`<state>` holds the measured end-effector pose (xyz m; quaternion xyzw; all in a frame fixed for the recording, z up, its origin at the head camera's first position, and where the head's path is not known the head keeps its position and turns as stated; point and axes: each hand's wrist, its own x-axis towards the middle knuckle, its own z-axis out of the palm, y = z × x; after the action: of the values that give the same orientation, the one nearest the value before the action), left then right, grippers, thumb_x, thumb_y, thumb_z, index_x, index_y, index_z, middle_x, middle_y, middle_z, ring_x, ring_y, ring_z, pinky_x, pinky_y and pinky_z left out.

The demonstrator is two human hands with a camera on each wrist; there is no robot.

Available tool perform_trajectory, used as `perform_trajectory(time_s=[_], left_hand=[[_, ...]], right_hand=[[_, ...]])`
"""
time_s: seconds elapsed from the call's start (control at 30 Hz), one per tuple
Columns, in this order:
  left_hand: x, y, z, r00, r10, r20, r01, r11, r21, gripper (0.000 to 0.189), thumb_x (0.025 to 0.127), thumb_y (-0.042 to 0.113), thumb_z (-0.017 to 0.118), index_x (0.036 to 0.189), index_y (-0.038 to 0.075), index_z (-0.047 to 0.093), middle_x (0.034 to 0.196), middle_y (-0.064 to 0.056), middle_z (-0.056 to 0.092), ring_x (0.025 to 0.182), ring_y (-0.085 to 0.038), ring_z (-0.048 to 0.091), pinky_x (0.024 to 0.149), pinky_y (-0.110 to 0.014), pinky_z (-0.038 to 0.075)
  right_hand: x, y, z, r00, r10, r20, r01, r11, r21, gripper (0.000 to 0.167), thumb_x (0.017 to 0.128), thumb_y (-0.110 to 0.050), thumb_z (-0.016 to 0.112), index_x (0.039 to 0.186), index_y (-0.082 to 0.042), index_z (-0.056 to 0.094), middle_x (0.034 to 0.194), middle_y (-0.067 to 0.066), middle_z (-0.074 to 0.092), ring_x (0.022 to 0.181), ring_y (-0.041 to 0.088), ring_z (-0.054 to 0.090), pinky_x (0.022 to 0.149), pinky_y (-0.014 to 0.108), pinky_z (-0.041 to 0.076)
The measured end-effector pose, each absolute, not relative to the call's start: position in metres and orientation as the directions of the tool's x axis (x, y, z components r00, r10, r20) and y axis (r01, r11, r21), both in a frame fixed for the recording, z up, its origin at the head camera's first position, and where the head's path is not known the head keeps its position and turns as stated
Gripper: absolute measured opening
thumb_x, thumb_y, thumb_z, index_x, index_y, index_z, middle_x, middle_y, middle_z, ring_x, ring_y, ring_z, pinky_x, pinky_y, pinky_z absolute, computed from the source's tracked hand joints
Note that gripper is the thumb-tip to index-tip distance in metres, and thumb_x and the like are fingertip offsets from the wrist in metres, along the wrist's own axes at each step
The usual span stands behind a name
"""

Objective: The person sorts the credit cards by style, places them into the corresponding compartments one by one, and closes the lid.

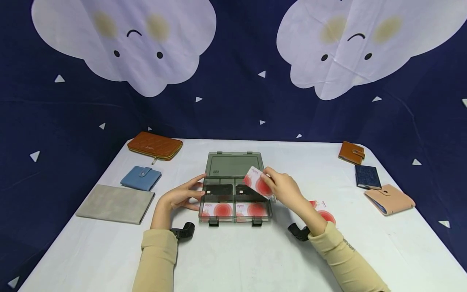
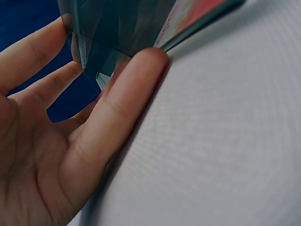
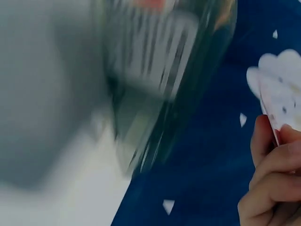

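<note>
In the head view, a clear grey plastic box (image 1: 235, 220) lies with its lid (image 1: 234, 164) folded back. Two black cards (image 1: 221, 189) are in its rear compartments, and two red-and-white cards (image 1: 222, 209) in the front ones. My left hand (image 1: 179, 195) rests on the box's left side, fingers spread. Its thumb (image 2: 113, 110) lies straight along the edge in the left wrist view. Above the right rear compartment, my right hand (image 1: 286, 187) pinches a tilted red-and-white card (image 1: 257, 181). Only a sliver of that card (image 3: 270, 103) shows in the right wrist view.
Another red-and-white card (image 1: 327, 215) lies partly behind my right forearm. On the left are a brown zip wallet (image 1: 155, 145), blue wallet (image 1: 140, 177) and grey pouch (image 1: 114, 202). A brown wallet (image 1: 350, 152), navy holder (image 1: 367, 176) and peach holder (image 1: 390, 199) lie right.
</note>
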<state>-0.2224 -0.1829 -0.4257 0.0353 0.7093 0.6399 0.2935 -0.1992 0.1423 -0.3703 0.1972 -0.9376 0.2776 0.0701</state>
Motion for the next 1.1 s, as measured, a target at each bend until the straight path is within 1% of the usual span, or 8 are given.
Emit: perform_trajectory(time_s=[0.07,0.2,0.33,0.43,0.57,0.67,0.8,1.1], left_hand=[[-0.223,-0.183,-0.426,-0.825,0.428,-0.370,-0.325,0.177,0.929,0.074,0.089,0.012,0.057,0.149,0.026,0.016,0.144,-0.017,0.015,0.099,-0.028,0.047,0.071,-0.044,0.056],[-0.223,-0.182,-0.426,-0.823,0.435,-0.365,-0.320,0.175,0.931,0.074,0.090,0.011,0.056,0.149,0.026,0.015,0.144,-0.017,0.016,0.099,-0.028,0.047,0.071,-0.044,0.056],[-0.223,-0.183,-0.426,-0.820,0.446,-0.358,-0.313,0.175,0.934,0.073,0.091,0.011,0.055,0.150,0.025,0.014,0.145,-0.018,0.015,0.098,-0.027,0.046,0.071,-0.043,0.057],[-0.223,-0.183,-0.426,-0.820,0.448,-0.356,-0.310,0.176,0.935,0.074,0.091,0.010,0.055,0.150,0.025,0.013,0.145,-0.017,0.015,0.096,-0.026,0.045,0.071,-0.043,0.057],[-0.223,-0.182,-0.425,-0.820,0.448,-0.357,-0.312,0.174,0.934,0.073,0.091,0.010,0.055,0.150,0.025,0.013,0.145,-0.017,0.015,0.096,-0.025,0.045,0.071,-0.043,0.056],[-0.223,-0.182,-0.425,-0.819,0.448,-0.358,-0.314,0.173,0.934,0.073,0.091,0.010,0.054,0.150,0.025,0.013,0.144,-0.017,0.015,0.095,-0.025,0.045,0.071,-0.043,0.056],[-0.223,-0.182,-0.425,-0.818,0.448,-0.362,-0.317,0.175,0.932,0.074,0.091,0.011,0.055,0.150,0.025,0.013,0.144,-0.018,0.015,0.096,-0.025,0.046,0.071,-0.043,0.057],[-0.223,-0.184,-0.427,-0.821,0.440,-0.365,-0.314,0.185,0.931,0.075,0.090,0.012,0.057,0.150,0.025,0.014,0.144,-0.017,0.014,0.096,-0.025,0.044,0.071,-0.043,0.056]], right_hand=[[-0.196,0.132,-0.372,-0.897,-0.364,0.251,-0.442,0.762,-0.474,0.018,0.094,-0.027,0.054,0.101,-0.012,0.061,0.066,0.000,0.059,0.056,0.015,0.052,0.053,0.032,0.043],[-0.191,0.114,-0.377,-0.849,-0.467,0.249,-0.528,0.714,-0.461,0.022,0.089,-0.018,0.060,0.109,-0.009,0.064,0.090,0.005,0.068,0.076,0.019,0.062,0.069,0.035,0.052],[-0.186,0.097,-0.382,-0.806,-0.562,0.187,-0.579,0.680,-0.450,0.034,0.089,-0.003,0.058,0.122,-0.008,0.059,0.108,0.010,0.066,0.097,0.023,0.062,0.081,0.038,0.053],[-0.183,0.087,-0.385,-0.796,-0.596,0.102,-0.561,0.664,-0.495,0.038,0.089,0.006,0.051,0.124,-0.008,0.051,0.094,0.013,0.067,0.074,0.018,0.062,0.063,0.031,0.052],[-0.180,0.078,-0.390,-0.783,-0.621,0.018,-0.529,0.651,-0.545,0.030,0.091,0.005,0.047,0.117,-0.009,0.044,0.063,0.004,0.054,0.049,0.009,0.039,0.046,0.020,0.034],[-0.180,0.073,-0.395,-0.757,-0.653,0.010,-0.563,0.645,-0.517,0.023,0.093,-0.001,0.049,0.112,-0.011,0.044,0.058,-0.002,0.047,0.049,0.008,0.036,0.046,0.019,0.032],[-0.179,0.071,-0.398,-0.732,-0.682,0.009,-0.610,0.649,-0.454,0.019,0.093,-0.007,0.053,0.110,-0.014,0.046,0.063,-0.005,0.051,0.054,0.009,0.043,0.050,0.021,0.037],[-0.179,0.071,-0.400,-0.752,-0.656,-0.064,-0.583,0.707,-0.401,0.027,0.095,-0.014,0.052,0.122,-0.016,0.052,0.071,-0.003,0.055,0.061,0.010,0.046,0.053,0.023,0.040]])
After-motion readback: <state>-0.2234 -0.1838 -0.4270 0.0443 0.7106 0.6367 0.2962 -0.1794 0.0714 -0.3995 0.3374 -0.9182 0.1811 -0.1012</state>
